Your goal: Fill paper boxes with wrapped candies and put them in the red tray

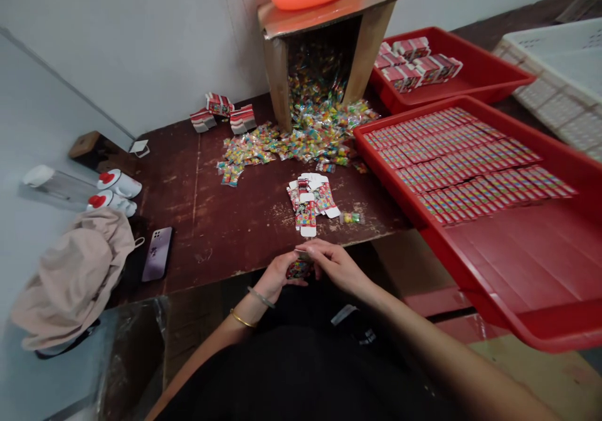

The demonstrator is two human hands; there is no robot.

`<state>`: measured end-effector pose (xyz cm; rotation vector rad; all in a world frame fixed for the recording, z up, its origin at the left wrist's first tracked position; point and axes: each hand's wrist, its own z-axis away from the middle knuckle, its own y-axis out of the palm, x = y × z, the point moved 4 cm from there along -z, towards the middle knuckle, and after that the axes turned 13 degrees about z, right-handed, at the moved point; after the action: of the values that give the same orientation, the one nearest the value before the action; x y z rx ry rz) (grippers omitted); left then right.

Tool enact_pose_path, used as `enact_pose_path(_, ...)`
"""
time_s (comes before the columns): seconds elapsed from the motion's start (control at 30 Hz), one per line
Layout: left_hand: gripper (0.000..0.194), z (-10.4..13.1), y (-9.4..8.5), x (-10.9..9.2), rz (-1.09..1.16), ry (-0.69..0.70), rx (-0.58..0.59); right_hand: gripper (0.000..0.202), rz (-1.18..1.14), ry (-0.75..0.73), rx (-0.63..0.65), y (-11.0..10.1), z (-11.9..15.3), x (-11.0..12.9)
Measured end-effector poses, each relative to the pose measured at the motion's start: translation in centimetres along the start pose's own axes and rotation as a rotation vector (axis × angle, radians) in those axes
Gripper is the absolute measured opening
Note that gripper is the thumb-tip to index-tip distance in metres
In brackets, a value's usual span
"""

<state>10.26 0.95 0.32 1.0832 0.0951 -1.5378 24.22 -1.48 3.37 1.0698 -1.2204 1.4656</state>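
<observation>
Close to my body, at the table's front edge, my left hand (278,274) is closed round a small printed candy box (298,270). The fingers of my right hand (335,263) pinch at the upper end of that same box; their tips partly hide it. Just beyond my hands lies a loose pile of flat printed cartons (306,211) with white flaps. One wrapped candy packet (352,218) rests to the right of the pile. Further back, many clear candy packets (310,138) spill from a cardboard box (277,82) lying on its side.
Rows of filled boxes (461,157) stand in a red tray (522,277) on the right. Behind it, another red tray (498,82) holds stacked cartons. Carton bundles (242,118) sit at the back wall. A phone (157,253), white bottles (117,184) and a cloth hat (75,270) occupy the left.
</observation>
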Motion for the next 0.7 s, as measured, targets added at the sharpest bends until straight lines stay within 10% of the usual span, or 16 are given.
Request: enact_pose_path(0.7,0.032,0.9,1.5,-0.8,0.34,-0.189,0.24,0.026,0.24,-0.131,-0.292,-0.5,0.0,-1.3)
